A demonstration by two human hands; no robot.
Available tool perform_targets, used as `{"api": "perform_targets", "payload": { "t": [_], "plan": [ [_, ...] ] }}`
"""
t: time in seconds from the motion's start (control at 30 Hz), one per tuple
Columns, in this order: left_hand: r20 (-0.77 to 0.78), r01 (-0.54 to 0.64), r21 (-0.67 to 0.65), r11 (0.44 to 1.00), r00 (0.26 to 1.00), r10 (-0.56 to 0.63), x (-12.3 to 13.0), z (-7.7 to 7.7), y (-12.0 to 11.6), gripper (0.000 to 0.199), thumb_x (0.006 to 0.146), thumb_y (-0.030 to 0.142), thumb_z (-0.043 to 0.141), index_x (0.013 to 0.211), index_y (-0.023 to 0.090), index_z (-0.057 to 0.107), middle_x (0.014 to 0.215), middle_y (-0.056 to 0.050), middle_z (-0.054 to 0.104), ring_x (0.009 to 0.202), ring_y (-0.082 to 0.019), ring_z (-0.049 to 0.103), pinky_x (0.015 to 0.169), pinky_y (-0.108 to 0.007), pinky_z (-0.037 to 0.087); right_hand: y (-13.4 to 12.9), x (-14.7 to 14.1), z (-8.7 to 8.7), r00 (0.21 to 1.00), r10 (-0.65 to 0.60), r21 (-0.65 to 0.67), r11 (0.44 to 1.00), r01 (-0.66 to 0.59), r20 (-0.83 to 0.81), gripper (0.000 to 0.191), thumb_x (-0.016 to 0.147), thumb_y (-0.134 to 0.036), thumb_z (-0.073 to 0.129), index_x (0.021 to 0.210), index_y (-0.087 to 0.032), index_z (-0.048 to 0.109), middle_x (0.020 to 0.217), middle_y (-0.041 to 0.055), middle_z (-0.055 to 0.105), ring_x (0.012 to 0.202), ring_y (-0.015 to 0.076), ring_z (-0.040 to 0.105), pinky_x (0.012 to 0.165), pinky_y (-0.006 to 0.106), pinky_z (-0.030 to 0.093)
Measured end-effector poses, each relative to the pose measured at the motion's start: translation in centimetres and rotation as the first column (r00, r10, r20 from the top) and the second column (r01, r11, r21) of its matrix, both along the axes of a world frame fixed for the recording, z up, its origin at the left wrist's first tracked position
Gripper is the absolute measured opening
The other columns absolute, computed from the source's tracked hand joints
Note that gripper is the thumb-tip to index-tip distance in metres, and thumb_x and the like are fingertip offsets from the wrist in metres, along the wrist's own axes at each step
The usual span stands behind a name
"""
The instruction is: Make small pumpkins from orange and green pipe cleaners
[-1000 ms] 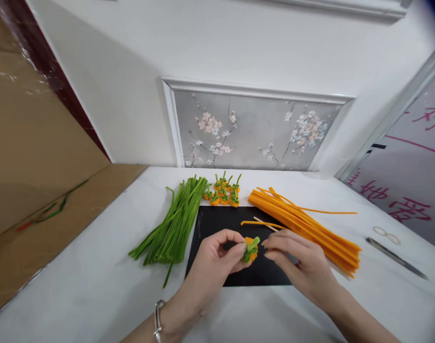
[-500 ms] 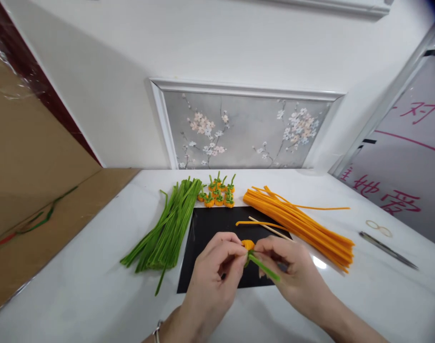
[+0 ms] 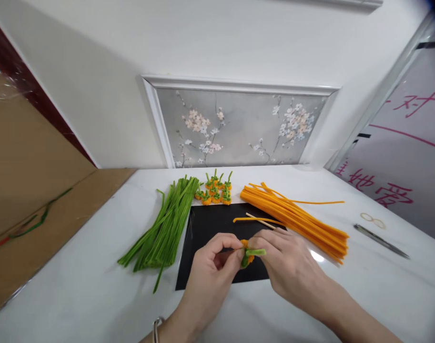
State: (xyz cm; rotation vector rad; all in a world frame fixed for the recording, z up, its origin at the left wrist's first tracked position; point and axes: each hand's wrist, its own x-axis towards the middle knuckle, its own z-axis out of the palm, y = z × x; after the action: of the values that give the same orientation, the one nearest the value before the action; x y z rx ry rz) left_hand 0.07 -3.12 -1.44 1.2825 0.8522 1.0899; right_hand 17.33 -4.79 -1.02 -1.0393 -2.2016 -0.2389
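A small orange-and-green piece (image 3: 248, 253), held between both hands over a black mat (image 3: 210, 226) on a white desk (image 3: 131, 309), could twist loose or lose its shape should the left hand (image 3: 210, 276) slacken or the right hand (image 3: 289, 261) push too hard. The left pinches it between thumb and forefinger; the right arches against its right side, back upward, fingertips hidden, leaving its grip impossible to tell.

Held piece (image 3: 250, 252) showed orange and green to me, as did clustered pieces (image 3: 216, 196). One bundle (image 3: 165, 228) was green, another bundle (image 3: 299, 223) orange; mat (image 3: 208, 228) black; wall panel (image 3: 235, 119) grey, pink-and-white blossoms.
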Motion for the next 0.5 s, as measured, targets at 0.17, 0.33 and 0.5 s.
{"api": "perform_targets", "payload": {
  "t": [0.17, 0.33, 0.5],
  "plan": [
    [0.109, -0.025, -0.198, 0.980, 0.993, 0.047, 0.2, 0.3, 0.0, 0.017, 0.074, 0.028, 0.076, 0.075, 0.015, 0.066, 0.085, 0.000, 0.062, 0.074, -0.011, 0.061, 0.074, -0.025, 0.058, 0.1, 0.1, 0.0, 0.986, -0.006, -0.145, 0.989, -0.018, -0.164, 0.018, 0.093, -0.008, 0.042, 0.093, -0.019, 0.056, 0.084, 0.0037, 0.064, 0.072, 0.0158, 0.060, 0.065, 0.026, 0.043],
    [0.226, -0.041, -0.329, 0.943, 0.967, 0.121, 0.6, 1.1, -0.2, 0.019, 0.072, 0.026, 0.078, 0.074, 0.015, 0.063, 0.075, 0.001, 0.064, 0.071, -0.010, 0.061, 0.072, -0.023, 0.058, -0.6, -0.9, -0.9, 0.943, -0.090, -0.160, 0.986, 0.039, -0.321, 0.009, 0.092, -0.023, 0.056, 0.086, -0.020, 0.050, 0.072, -0.0014, 0.055, 0.059, 0.0119, 0.053, 0.054, 0.022, 0.042],
    [0.185, -0.050, -0.314, 0.948, 0.976, 0.113, 0.6, 0.6, -0.3, 0.017, 0.075, 0.026, 0.075, 0.077, 0.015, 0.062, 0.076, 0.001, 0.066, 0.068, -0.008, 0.061, 0.066, -0.018, 0.056, -1.0, -2.0, -1.8, 0.983, -0.098, -0.059, 0.994, 0.090, -0.155, 0.011, 0.095, -0.019, 0.048, 0.084, -0.019, 0.051, 0.070, 0.0015, 0.056, 0.059, 0.0144, 0.056, 0.053, 0.025, 0.044]
  ]
}}
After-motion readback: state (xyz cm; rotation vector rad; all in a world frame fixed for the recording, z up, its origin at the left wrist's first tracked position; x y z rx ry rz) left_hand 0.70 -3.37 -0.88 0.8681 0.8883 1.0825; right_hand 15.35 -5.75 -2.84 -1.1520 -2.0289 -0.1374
